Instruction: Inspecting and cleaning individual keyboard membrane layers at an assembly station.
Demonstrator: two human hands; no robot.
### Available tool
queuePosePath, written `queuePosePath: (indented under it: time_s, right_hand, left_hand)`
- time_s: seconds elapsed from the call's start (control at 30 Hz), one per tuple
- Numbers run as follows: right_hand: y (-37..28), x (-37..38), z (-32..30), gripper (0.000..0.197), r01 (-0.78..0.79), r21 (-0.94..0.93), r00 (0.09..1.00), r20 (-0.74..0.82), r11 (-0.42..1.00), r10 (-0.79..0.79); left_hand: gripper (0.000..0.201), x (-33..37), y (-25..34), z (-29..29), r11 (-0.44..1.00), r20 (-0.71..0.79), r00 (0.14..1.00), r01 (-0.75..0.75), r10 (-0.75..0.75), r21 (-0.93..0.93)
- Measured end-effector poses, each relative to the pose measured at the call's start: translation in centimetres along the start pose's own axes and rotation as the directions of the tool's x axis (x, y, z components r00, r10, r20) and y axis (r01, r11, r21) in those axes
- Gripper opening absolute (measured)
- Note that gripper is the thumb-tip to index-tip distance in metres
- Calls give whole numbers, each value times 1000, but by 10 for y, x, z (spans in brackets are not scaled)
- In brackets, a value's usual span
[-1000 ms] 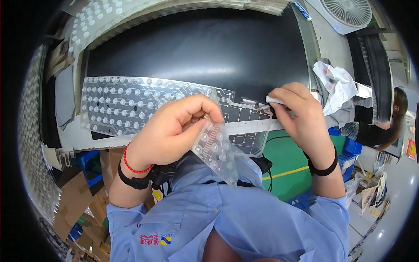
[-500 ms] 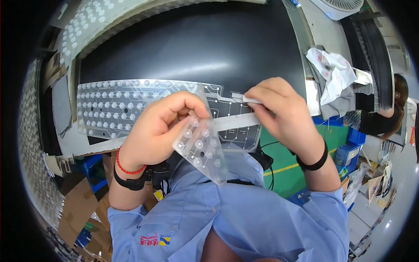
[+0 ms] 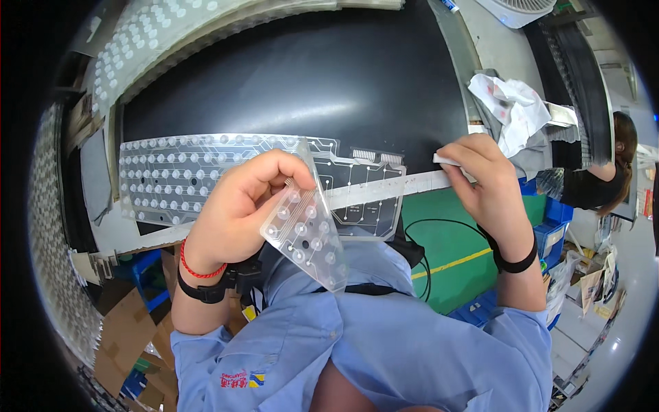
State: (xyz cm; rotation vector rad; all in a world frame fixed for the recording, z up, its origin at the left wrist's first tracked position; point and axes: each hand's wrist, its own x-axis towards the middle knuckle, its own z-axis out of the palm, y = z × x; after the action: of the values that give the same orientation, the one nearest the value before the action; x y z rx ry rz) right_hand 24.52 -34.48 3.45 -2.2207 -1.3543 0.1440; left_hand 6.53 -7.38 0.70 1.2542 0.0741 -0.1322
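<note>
A clear membrane keyboard sheet (image 3: pixel 161 180) with rows of whitish domes and printed tracks lies along the near side of a black mat. My left hand (image 3: pixel 250 206) is closed on its lifted, folded-back flap (image 3: pixel 302 237), thumb and fingers pinching near the fold. Right of the fold, the lower layer (image 3: pixel 364 213) lies exposed, with dark panels and lines of dots. Two striped connector tails (image 3: pixel 376 156) stick out from its far edge. My right hand (image 3: pixel 480 175), off to the right of the tails, pinches a small white pad (image 3: pixel 446 160) between thumb and fingers.
The black mat (image 3: pixel 295 75) covers the bench. More domed sheets (image 3: pixel 144 41) are stacked at the far left. A crumpled white cloth (image 3: pixel 511 110) lies at the right, below a fan (image 3: pixel 518 10). A person (image 3: pixel 607 165) sits at far right. A black cable (image 3: pixel 439 223) hangs beside the bench.
My right hand has moved right with the white pad, away from the connector tails, which now show fully. My left hand keeps its grip on the flap. The whole view has shifted slightly.
</note>
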Motion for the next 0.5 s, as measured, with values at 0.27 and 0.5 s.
queuePosePath:
  time_s: [0.27,0.5]
  right_hand:
    - [-11,10,10,22,54,50,999,-8,997,-54]
    - [8,57,-20,29,-205,62,949,-230,977,214]
  left_hand:
    - [13,0,0,-1,1000,6,1000,16,-16,-18]
    - [13,0,3,1,997,21,999,38,-40,70]
